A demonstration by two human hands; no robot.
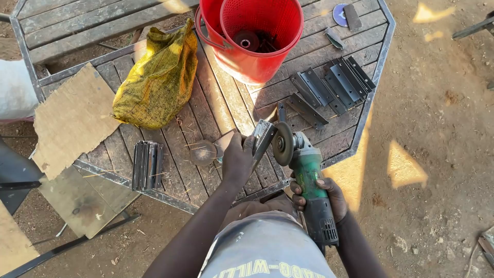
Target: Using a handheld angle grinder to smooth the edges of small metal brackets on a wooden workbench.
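Red bucket [242, 64] holds red mesh basket [265, 23], dark parts inside | left hand [237, 159] grips metal bracket [263, 138] on table [216, 98] | right hand [321, 195] clasps green angle grinder [309, 180], long axis away from person, disc [282, 143] beside bracket.

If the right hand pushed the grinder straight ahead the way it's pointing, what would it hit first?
Probably the metal piece held by the left hand: the grinder in the right hand has its disc right beside it. Depth is unclear.

A wooden slatted table [221, 98] carries a red bucket [257, 56]. Left of the bucket lies a yellow sack [154, 82]; right of it, dark metal brackets [329, 85].
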